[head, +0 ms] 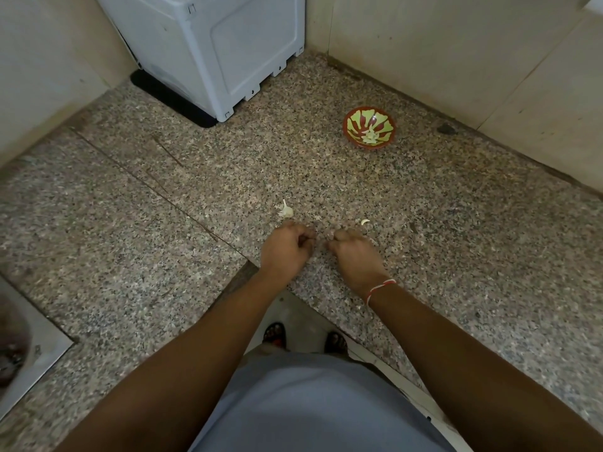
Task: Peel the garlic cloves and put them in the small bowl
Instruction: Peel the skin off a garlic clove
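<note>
A: Looked like peeling in hand, judging by the posture; left hand [287, 244] and right hand [354, 252] both curled narrow, knuckles up, close together over the granite counter [163, 223]; could not tell whether either pinched a clove, fingertips turned under and hidden.

B: Agreed; nothing pale showing between them. Best way through the step?

A: Probably to pinch the clove at its root end with one hand and nick the skin with a thumbnail of the other; then to pull the paper off in strips, low over the counter, so no scraps fly.

B: And the rest of the garlic?

A: Lay just beyond the hands; a whitish garlic piece [286, 210] with a papery tip ahead of the left knuckles, and a small curved clove [365, 221] just past the right ones; could not say for sure whether peeled or only skin.

B: The container?

A: Small bowl [369, 126], red with green pattern, upright, well apart from the hands toward the back wall; held a little heap of pale peeled cloves low in its near side, far from full.

B: Anything else holding things?

A: Only a steel sink [32, 347] at the left edge; contents too blurred to name.
</note>
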